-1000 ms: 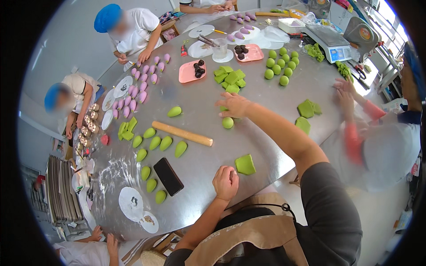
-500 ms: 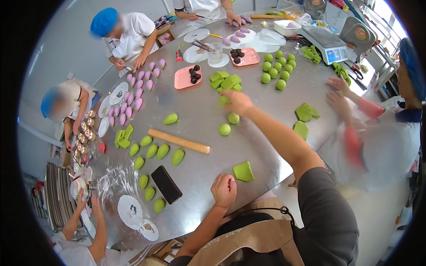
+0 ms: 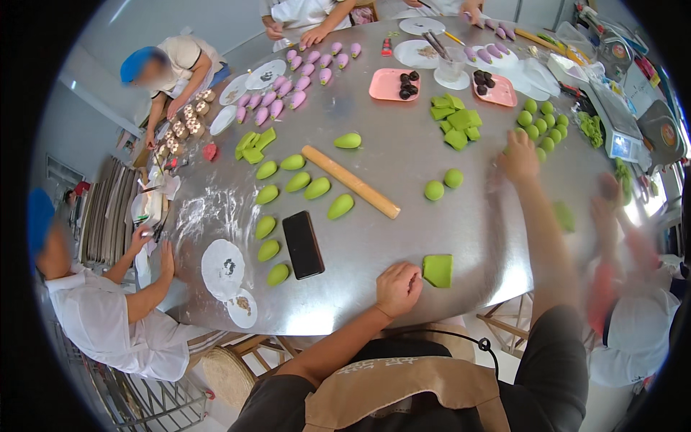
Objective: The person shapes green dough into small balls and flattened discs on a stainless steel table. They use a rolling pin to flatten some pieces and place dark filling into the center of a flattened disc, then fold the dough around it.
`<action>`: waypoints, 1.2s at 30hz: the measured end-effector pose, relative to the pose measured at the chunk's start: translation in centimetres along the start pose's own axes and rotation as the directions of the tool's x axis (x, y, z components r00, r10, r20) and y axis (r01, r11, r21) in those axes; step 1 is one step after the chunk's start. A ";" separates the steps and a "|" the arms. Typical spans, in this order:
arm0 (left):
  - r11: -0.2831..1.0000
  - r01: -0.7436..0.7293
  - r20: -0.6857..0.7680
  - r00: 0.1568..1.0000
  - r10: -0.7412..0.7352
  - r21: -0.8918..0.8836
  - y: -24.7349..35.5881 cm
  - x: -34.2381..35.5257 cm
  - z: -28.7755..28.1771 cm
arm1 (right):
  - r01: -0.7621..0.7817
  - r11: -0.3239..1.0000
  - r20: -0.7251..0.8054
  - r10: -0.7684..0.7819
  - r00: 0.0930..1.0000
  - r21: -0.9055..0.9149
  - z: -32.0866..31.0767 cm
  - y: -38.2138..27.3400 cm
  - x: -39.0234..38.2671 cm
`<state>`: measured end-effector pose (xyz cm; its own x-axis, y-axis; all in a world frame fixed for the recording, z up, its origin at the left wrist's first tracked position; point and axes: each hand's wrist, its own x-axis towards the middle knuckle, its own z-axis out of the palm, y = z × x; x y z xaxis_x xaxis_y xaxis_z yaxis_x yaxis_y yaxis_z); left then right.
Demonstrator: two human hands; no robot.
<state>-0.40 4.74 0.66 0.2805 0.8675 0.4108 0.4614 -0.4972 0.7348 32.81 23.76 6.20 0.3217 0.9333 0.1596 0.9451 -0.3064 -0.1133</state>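
Note:
My left hand point(image 3: 399, 289) rests at the near table edge with fingers curled closed. What lies inside the fist, if anything, I cannot make out. Just right of it lies a flat green dough piece point(image 3: 437, 271). My right hand point(image 3: 518, 160) is stretched forward to the near left side of a cluster of green balls point(image 3: 548, 144). Its fingers point at the balls and are partly hidden and blurred, so a grip cannot be seen. Two separate green balls point(image 3: 434, 190) sit left of that hand. Beyond them is a pile of green dough pieces point(image 3: 455, 121).
A wooden rolling pin point(image 3: 351, 181), several green egg-shaped pieces point(image 3: 317, 189) and a black phone point(image 3: 303, 245) lie to the left. Pink trays point(image 3: 385, 85) with dark balls stand farther back, near purple shaped pieces point(image 3: 277, 108). A co-worker's blurred arms point(image 3: 612, 223) reach in at right.
The view has turned. My right hand has moved from the dough pile over to the green ball cluster. My left hand stays closed beside the flat dough piece.

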 end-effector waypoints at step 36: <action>0.999 0.032 0.026 0.999 -0.032 0.007 0.2 0.0 0.3 | 0.424 0.682 0.108 -0.591 0.799 0.596 1.7 -3.5 -15.6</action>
<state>-0.05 4.59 0.62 0.2878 0.8821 0.3729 0.4759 -0.4696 0.7436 24.33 10.61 2.40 -0.3077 0.9474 0.0883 0.7471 0.2980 -0.5942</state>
